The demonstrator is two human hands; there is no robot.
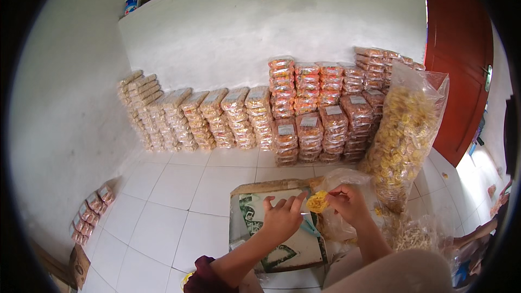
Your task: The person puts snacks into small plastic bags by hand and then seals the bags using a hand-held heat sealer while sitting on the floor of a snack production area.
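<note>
My right hand [345,203] grips a round yellow snack cracker [317,202] between thumb and fingers. Just left of it is my left hand [285,215], palm down with its fingers spread; whether it holds anything is hard to tell. Both are above a low board [276,248] with green and white markings. A light blue tool or strip [311,227] lies under the hands, and a thin pale tip shows by the left fingers. Clear plastic [346,179] is spread at the board's right side.
A tall clear bag of yellow crackers [403,130] stands at the right, near a red door [458,61]. Stacked snack packs [236,118] line the wall. More packs [87,215] sit at the left. A person's arm [476,232] shows at the far right.
</note>
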